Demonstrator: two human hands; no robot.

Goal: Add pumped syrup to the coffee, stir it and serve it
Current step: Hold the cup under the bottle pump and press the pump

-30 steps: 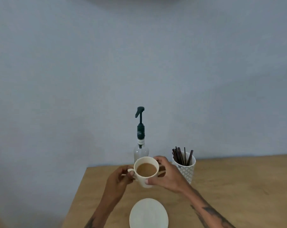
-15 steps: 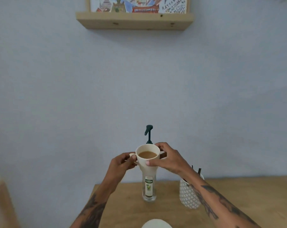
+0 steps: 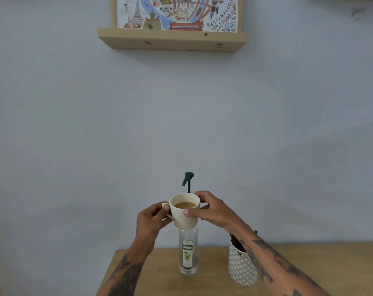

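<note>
Head view: a person lifts a cream coffee cup in both hands, raised in front of a clear syrup bottle and well above the wooden surface. The left hand pinches the cup's handle between thumb and fingers; the right hand curls around the far side of the cup, its thumb pressed to the near wall just under the rim. Milky brown coffee fills the cup to a little below the rim.

The bottle stands upright on the surface near the back edge, its green-and-white label facing the camera. Its dark green pump head rises just above and behind the cup's rim, nozzle pointing left and down — whether the spout sits directly over the coffee is hard to judge from this angle.

To the right of the bottle stands a white patterned holder with dark stir sticks, partly hidden by the tattooed right forearm. High on the pale wall, a wooden shelf carries a colourful illustrated map print.
</note>
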